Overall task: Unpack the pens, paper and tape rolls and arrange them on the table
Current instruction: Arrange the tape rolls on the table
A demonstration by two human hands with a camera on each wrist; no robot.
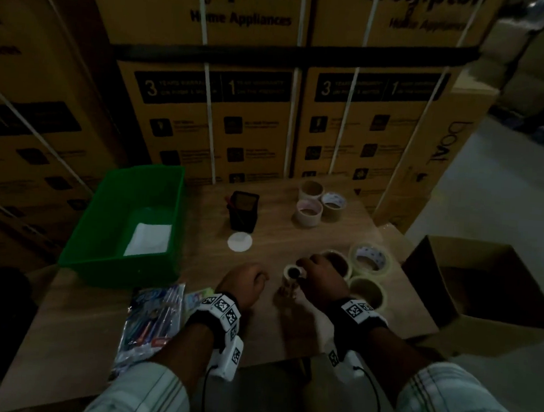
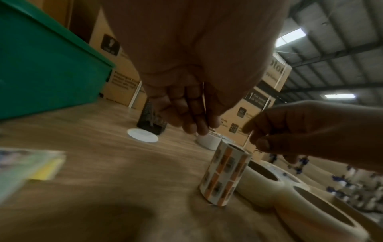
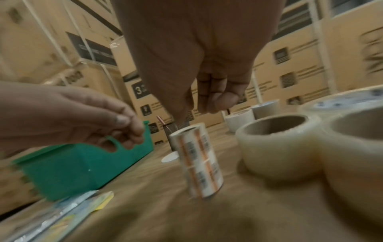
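A printed label roll point(image 1: 292, 279) point(image 2: 225, 175) point(image 3: 199, 162) stands upright on the wooden table point(image 1: 287, 332). My right hand point(image 1: 305, 267) point(image 2: 257, 135) point(image 3: 215, 103) hovers just over its top rim with thumb and forefinger slightly parted, holding nothing. My left hand point(image 1: 259, 279) point(image 2: 192, 121) point(image 3: 126, 124) hangs to the roll's left, its fingers curled against the thumb and holding nothing. Three clear tape rolls point(image 1: 370, 261) point(image 2: 263, 183) point(image 3: 275, 142) lie right of the label roll. A pen packet point(image 1: 151, 319) point(image 3: 62, 217) lies at the front left. White paper point(image 1: 149, 239) lies in the green bin point(image 1: 79, 224).
Three more tape rolls point(image 1: 320, 204) sit at the back right. A black mesh pen holder point(image 1: 244, 210) and a white disc point(image 1: 239, 242) stand mid-table. An open cardboard box point(image 1: 481, 320) sits right of the table. Stacked cartons point(image 1: 254, 124) wall the far side.
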